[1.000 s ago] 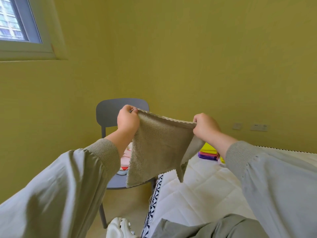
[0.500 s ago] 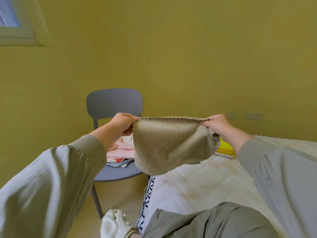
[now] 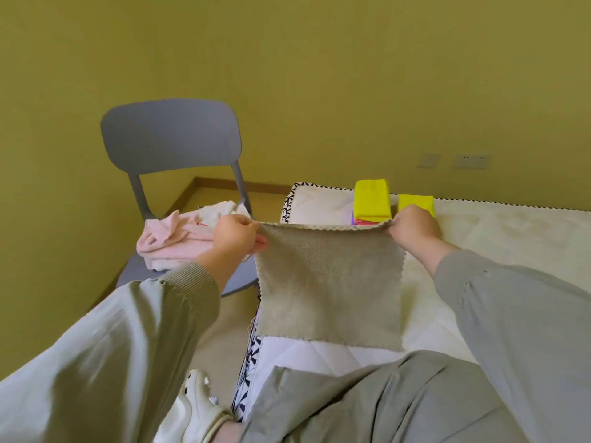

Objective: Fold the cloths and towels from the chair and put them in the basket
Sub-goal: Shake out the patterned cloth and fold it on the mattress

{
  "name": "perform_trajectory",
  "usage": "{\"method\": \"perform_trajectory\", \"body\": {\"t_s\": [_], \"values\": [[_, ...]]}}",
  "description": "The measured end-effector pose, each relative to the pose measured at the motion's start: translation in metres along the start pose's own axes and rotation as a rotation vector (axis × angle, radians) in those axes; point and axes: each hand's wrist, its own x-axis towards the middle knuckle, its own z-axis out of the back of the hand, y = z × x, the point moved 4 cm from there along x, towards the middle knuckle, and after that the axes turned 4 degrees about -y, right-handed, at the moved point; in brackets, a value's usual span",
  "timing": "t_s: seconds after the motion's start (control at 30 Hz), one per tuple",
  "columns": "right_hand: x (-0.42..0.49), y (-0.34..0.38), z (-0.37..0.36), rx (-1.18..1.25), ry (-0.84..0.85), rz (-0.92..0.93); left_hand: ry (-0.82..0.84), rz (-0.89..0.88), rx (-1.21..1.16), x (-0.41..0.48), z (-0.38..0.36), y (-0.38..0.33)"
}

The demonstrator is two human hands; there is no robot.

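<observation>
A beige towel (image 3: 329, 282) hangs flat and spread out over the near corner of the mattress. My left hand (image 3: 236, 235) pinches its top left corner and my right hand (image 3: 412, 227) pinches its top right corner. Behind my left hand stands a grey chair (image 3: 169, 139) with a heap of pink and white cloths (image 3: 179, 239) on its seat. Two folded yellow cloths (image 3: 372, 199) (image 3: 415, 203) lie on the mattress beyond the towel, the left one on top of a purple and pink stack (image 3: 359, 221). No basket is in view.
A white mattress (image 3: 511, 238) with a black patterned edge fills the right side. My bent leg in grey trousers (image 3: 367, 401) rests on it, my white shoe (image 3: 198, 404) off its side. The yellow wall (image 3: 351, 75) has sockets low on the right.
The towel has come down from chest height and been stretched flat, with my hands further apart. The view has tilted down; the window is out of sight.
</observation>
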Motion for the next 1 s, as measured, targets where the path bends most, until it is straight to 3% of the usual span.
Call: {"method": "perform_trajectory", "body": {"t_s": [0.33, 0.43, 0.67, 1.0], "values": [[0.026, -0.048, -0.088, 0.159, 0.062, -0.25, 0.124, 0.365, -0.345, 0.043, -0.064, 0.059], [0.035, -0.046, -0.092, 0.356, 0.062, -0.352, 0.184, 0.358, -0.413, 0.053, -0.069, 0.05], [0.06, -0.025, -0.066, 0.57, -0.057, -0.272, 0.242, 0.334, -0.551, 0.064, -0.076, 0.023], [0.016, -0.025, -0.069, 0.872, 0.108, -0.447, 0.238, 0.37, -0.617, 0.047, -0.069, 0.041]]}}
